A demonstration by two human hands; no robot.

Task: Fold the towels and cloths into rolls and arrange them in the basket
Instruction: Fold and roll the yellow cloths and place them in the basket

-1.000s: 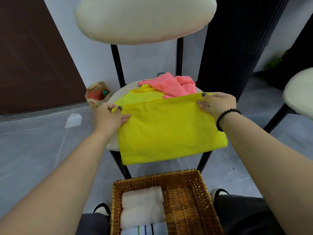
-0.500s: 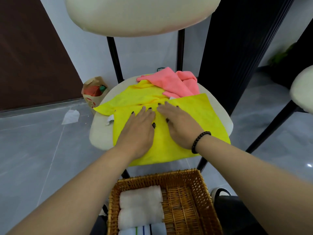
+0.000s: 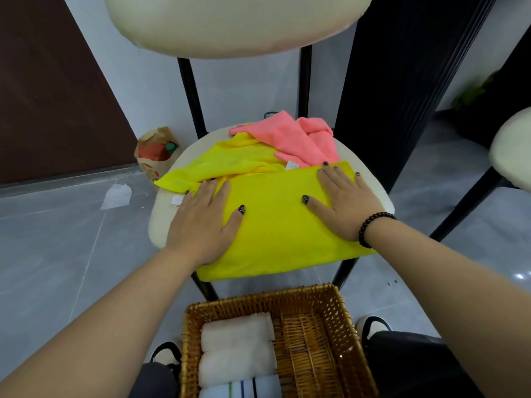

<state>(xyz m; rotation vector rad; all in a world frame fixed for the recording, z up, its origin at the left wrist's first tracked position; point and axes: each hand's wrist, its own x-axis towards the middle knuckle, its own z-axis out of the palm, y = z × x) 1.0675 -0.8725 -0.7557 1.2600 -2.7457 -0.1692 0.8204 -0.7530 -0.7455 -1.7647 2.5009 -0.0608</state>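
- You face a chair (image 3: 161,222) with a cream seat and black legs on a grey tiled floor (image 3: 57,254).
- Behind it, a pale wall (image 3: 138,81) meets a dark brown door (image 3: 43,96).
- A paper bag (image 3: 155,156) stands by the wall.
- A second chair (image 3: 511,150) sits at your right.

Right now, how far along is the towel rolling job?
Done: three rolls lie in the basket, two white rolls and a striped roll along its left side. In hand: the left hand and right hand press flat on a folded yellow towel on the chair seat, not yet rolled. Left: a second yellow cloth and the crumpled pink cloth behind it.
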